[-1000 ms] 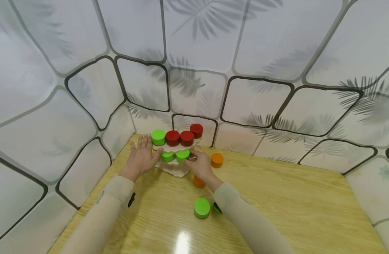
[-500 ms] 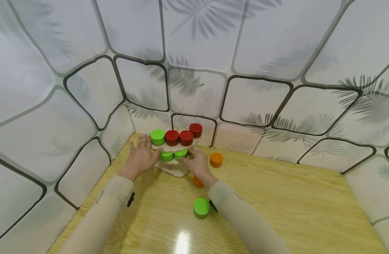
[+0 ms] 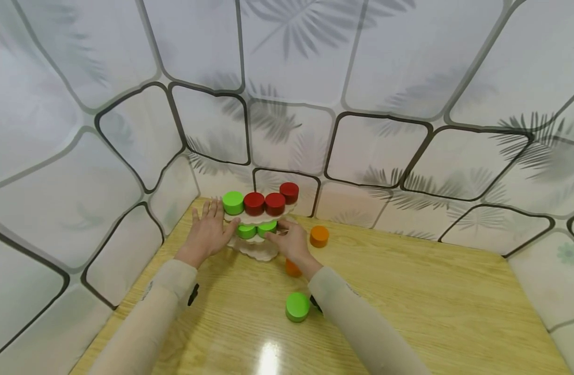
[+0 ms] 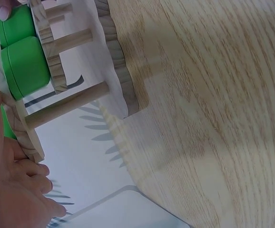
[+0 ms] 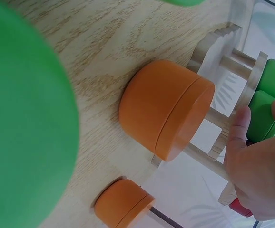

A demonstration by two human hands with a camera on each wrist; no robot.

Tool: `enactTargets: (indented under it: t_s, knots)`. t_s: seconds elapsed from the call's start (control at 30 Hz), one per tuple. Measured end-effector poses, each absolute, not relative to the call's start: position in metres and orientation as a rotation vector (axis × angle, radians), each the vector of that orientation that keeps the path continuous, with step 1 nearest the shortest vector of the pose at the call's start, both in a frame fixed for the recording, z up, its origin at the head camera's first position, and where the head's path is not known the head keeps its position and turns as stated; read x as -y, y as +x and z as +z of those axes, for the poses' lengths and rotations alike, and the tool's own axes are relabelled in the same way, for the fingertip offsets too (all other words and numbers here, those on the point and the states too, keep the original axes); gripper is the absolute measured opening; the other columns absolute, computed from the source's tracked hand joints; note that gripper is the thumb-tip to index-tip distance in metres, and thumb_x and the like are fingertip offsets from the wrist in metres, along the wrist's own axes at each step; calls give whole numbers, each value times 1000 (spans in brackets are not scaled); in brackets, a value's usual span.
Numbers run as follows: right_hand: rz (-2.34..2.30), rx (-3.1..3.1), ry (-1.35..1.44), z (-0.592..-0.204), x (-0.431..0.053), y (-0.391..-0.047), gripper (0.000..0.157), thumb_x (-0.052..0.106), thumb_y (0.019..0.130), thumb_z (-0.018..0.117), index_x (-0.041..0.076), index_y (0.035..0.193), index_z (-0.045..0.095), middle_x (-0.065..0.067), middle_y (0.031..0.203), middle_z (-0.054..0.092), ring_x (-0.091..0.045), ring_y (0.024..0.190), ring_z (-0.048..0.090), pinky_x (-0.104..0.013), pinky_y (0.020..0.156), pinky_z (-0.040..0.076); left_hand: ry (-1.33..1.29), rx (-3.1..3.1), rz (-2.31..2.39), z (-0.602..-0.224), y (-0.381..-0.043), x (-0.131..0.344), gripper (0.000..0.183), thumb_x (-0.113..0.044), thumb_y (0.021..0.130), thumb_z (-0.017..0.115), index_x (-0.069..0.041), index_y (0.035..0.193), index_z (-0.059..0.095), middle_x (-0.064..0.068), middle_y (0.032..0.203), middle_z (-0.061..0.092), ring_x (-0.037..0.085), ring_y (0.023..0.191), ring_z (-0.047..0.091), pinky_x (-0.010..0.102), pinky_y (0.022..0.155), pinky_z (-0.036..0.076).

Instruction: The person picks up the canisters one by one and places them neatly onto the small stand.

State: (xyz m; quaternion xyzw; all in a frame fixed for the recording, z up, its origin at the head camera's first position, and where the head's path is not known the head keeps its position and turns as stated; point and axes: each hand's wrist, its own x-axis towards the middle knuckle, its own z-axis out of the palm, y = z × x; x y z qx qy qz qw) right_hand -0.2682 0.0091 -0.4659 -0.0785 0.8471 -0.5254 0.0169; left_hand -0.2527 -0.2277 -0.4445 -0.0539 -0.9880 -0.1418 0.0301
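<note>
A three-tier wooden stand point(image 3: 258, 252) with scalloped edges stands near the back left corner. My left hand point(image 3: 208, 233) rests against the left side of its top tier, fingers extended and thumb at the front edge. On the middle tier, my right hand point(image 3: 291, 240) pinches a green round tin point(image 5: 261, 118) between thumb and fingers. Another green tin point(image 3: 246, 231) sits just left of it. The top tier carries a green tin point(image 3: 232, 202) and several red tins point(image 3: 254, 203). In the left wrist view, both middle-tier green tins point(image 4: 27, 64) show side by side.
An orange tin point(image 3: 319, 236) stands right of the stand, and another orange tin point(image 3: 293, 267) is partly behind my right wrist. Nearer me is a green tin point(image 3: 297, 307), with my right sleeve beside it. Patterned walls point(image 3: 287, 135) enclose the wooden table point(image 3: 408, 291) at the back and left.
My right hand has shifted slightly left with the green tin on the middle tier, closer to its neighbour. Over the last half second little has moved. The left hand stays in place.
</note>
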Motion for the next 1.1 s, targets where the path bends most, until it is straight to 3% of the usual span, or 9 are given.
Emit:
enactTargets:
  t_s: [0.63, 1.1]
  knots:
    - [-1668, -2688, -218, -466, -5, -268, 43, 16, 85, 88, 0, 123, 76, -17, 114, 78, -26, 94, 73, -30, 78, 61, -172, 3048, -429, -446, -254, 229, 89, -56, 112, 29, 15, 163, 12, 33, 172, 10, 53, 160, 9, 76, 125, 6]
    - [-1663, -2582, -237, -466, -19, -268, 46, 16, 89, 83, 1, 131, 73, -20, 126, 74, -31, 105, 75, -31, 78, 63, -170, 3044, -425, -449, -256, 230, 88, -57, 112, 29, 14, 163, 12, 33, 172, 10, 53, 160, 9, 76, 125, 5]
